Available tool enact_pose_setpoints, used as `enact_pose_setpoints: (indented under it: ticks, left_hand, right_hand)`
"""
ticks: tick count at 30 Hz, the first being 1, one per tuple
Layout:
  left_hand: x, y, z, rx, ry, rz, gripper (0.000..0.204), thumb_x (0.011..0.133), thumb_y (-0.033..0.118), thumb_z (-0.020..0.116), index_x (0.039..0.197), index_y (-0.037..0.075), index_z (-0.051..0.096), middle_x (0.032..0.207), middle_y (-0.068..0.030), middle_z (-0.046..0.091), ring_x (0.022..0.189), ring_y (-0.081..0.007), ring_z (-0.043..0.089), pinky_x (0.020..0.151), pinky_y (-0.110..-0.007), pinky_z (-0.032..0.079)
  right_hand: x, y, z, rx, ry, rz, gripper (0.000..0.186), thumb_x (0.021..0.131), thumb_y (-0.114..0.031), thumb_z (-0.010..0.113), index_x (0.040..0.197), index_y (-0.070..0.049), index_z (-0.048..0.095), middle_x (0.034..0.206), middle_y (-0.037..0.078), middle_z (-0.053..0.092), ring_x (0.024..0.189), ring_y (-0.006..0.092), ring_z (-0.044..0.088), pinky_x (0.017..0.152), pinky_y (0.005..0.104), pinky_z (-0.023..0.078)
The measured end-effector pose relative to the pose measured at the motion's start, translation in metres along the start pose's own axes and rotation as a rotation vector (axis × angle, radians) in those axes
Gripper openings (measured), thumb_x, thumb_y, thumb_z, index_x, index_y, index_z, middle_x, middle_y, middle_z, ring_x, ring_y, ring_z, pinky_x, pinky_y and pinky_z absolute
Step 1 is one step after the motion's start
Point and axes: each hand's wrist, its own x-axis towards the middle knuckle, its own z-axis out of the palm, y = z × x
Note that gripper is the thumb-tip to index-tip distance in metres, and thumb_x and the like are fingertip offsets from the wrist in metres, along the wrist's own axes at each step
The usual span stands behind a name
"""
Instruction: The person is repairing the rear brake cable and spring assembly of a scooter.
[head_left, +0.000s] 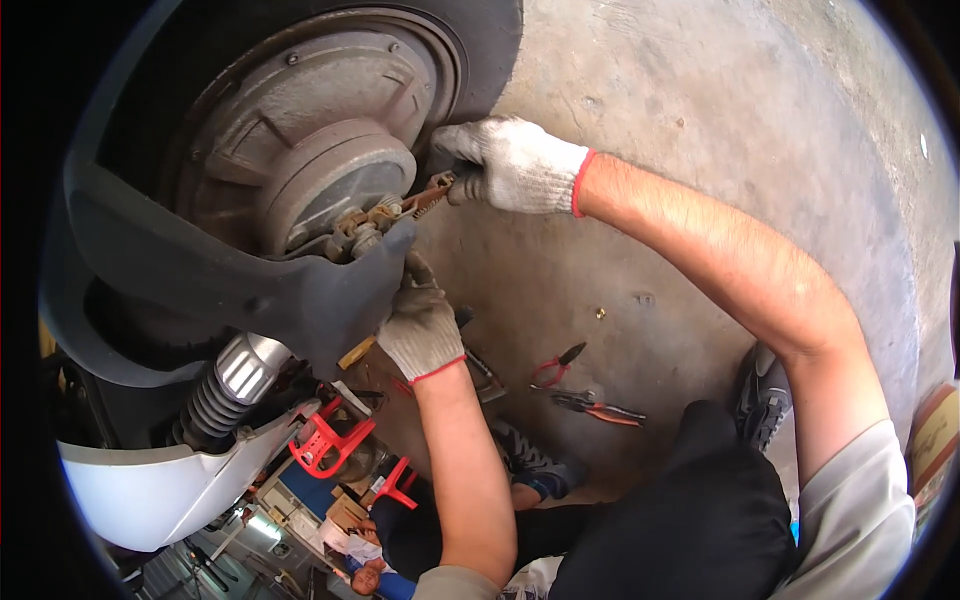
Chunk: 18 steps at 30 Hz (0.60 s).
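A wheel hub (335, 110) with a rusty axle assembly (350, 235) fills the upper left, behind a dark plastic guard (300, 305). My right hand (500, 165), in a pale knitted glove with red cuff, grips a small rusty lever (430, 198) with a spring beside the axle. My left hand (420, 325), in a matching dirty glove, reaches up behind the guard's right edge just below the axle; its fingers are bent and partly hidden, so what they hold is unclear.
Pliers with red handles (560, 365) and longer pliers (590, 405) lie on the concrete floor (680, 240) below my hands. A shock absorber (230, 385), white body panel (160, 490) and red plastic stools (325, 445) are at lower left, with another person (365, 578) beyond.
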Motion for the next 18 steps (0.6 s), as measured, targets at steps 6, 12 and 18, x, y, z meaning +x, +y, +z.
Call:
enact_pose_setpoints:
  ticks: [6,12,18]
  left_hand:
    - [0.009,-0.006,-0.001,0.264,0.264,0.128,0.028,0.100,0.019,0.046,0.120,0.001,0.053,0.118,-0.0117,0.059,0.109,-0.0260,0.059,0.093,-0.040,0.054]
    - [0.002,-0.008,0.008,0.327,0.259,0.108,0.028,0.101,0.018,0.043,0.122,0.001,0.052,0.119,-0.0130,0.060,0.110,-0.0256,0.061,0.091,-0.039,0.055]
    - [0.003,-0.013,0.004,0.277,0.171,0.067,0.025,0.097,0.017,0.050,0.118,0.004,0.056,0.116,-0.0116,0.063,0.108,-0.0248,0.063,0.087,-0.037,0.057]
  right_hand:
    - [-0.006,-0.004,-0.008,-0.064,0.044,-0.018,0.033,0.084,-0.019,0.068,0.112,-0.005,0.058,0.100,0.019,0.065,0.096,0.0370,0.063,0.081,0.0441,0.050]
    - [-0.009,-0.008,-0.009,-0.121,0.056,-0.021,0.034,0.086,-0.021,0.068,0.115,-0.006,0.059,0.104,0.016,0.067,0.100,0.0345,0.064,0.084,0.0428,0.051]
    - [-0.010,-0.009,-0.006,-0.015,0.110,0.001,0.031,0.086,-0.021,0.067,0.112,-0.006,0.060,0.100,0.017,0.068,0.098,0.0350,0.064,0.083,0.0425,0.051]
